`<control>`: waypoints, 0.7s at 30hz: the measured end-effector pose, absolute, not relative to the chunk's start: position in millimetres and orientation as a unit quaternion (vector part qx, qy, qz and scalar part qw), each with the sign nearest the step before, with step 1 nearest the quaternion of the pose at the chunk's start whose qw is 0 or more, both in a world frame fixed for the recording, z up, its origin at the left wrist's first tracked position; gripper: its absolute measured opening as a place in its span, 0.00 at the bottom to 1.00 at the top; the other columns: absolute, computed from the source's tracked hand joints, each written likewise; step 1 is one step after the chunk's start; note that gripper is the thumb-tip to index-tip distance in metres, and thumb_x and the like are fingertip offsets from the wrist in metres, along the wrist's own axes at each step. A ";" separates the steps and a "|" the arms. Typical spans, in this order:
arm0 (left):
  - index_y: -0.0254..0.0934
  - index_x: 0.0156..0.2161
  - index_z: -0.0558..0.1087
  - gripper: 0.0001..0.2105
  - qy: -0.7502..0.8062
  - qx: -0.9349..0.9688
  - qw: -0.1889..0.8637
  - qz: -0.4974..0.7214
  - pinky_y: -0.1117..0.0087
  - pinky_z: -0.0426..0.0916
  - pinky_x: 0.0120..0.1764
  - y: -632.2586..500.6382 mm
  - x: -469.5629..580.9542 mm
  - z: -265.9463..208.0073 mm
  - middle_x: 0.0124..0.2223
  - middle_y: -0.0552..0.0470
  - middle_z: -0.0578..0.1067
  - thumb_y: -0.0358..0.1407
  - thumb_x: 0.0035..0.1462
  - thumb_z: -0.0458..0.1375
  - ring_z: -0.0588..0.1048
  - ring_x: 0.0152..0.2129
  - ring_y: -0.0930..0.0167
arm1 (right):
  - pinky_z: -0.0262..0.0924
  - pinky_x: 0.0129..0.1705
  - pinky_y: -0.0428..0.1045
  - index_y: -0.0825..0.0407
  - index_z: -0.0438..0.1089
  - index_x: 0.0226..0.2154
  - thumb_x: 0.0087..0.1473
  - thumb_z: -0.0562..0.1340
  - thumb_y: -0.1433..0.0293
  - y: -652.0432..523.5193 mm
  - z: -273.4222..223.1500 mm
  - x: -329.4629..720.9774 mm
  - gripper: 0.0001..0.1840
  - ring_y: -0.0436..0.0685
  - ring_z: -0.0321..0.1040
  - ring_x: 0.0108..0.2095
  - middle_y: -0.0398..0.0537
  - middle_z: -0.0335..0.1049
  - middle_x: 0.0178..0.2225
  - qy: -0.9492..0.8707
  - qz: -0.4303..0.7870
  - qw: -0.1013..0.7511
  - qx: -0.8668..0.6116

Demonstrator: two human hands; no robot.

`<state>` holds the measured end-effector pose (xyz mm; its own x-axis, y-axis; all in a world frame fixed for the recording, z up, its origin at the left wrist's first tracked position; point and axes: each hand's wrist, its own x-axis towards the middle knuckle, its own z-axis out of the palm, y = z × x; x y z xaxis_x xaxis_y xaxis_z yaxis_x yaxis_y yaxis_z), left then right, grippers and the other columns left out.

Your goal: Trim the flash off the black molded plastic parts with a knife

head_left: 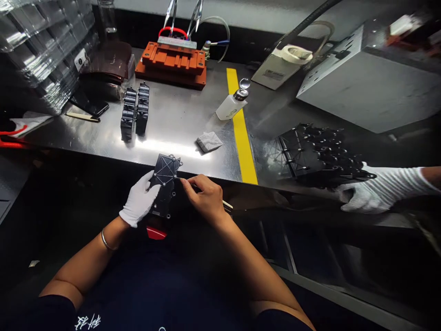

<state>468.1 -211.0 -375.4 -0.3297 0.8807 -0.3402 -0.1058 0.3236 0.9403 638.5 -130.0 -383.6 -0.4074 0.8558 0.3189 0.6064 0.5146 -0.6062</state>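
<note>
My left hand (140, 198), in a white glove, is closed round the left edge of a black plastic housing (164, 195). The flat face with crossed ribs points up, and small round bosses line its right side. My bare right hand (206, 196) pinches a slim pen-shaped tool (228, 206), whose pale end sticks out behind the hand. Its thin tip meets or nearly meets the right edge of the housing; the tool's exact kind is hidden by my fingers. Two similar black parts (128, 114) stand side by side on the metal bench (172, 105).
A folded grey wipe (209, 142) and a white pump bottle (232, 105) lie near yellow tape (243, 147). An orange fixture (174, 62) stands behind. Left are a pale-handled tool (82, 116) and stacked clear trays (44, 50). A co-worker's gloved hand (368, 193) touches black parts (313, 154) at right.
</note>
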 end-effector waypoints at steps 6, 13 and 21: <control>0.36 0.59 0.64 0.26 0.617 0.317 0.532 0.486 0.67 0.73 0.41 -212.3 462.1 -365.6 0.41 0.47 0.79 0.38 0.55 0.59 0.77 0.38 0.66 | 0.55 0.28 0.47 0.51 0.70 0.23 0.55 0.59 0.57 -119.3 -371.1 640.2 0.17 0.50 0.63 0.24 0.45 0.70 0.23 -0.779 0.301 0.298 -0.462; 0.37 0.55 0.70 0.24 0.496 0.398 0.712 0.299 0.69 0.72 0.41 -231.0 415.4 -333.7 0.45 0.46 0.78 0.35 0.51 0.64 0.77 0.38 0.67 | 0.54 0.23 0.45 0.56 0.71 0.24 0.38 0.68 0.52 -114.0 -371.5 649.5 0.23 0.48 0.61 0.21 0.43 0.67 0.21 -0.589 0.702 0.075 -0.393; 0.38 0.40 0.76 0.21 0.483 0.141 0.653 0.567 0.66 0.76 0.36 -246.9 416.6 -369.2 0.36 0.50 0.79 0.24 0.36 0.69 0.78 0.33 0.68 | 0.45 0.15 0.43 0.53 0.70 0.25 0.35 0.70 0.51 -147.1 -383.7 647.5 0.23 0.44 0.50 0.14 0.38 0.60 0.15 -0.460 0.717 0.312 -0.420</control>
<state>416.6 -246.9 -369.2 -0.1082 0.8760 -0.4700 -0.6036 0.3178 0.7313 647.5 -147.1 -383.7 -0.4518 0.8344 -0.3159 -0.0608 -0.3820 -0.9222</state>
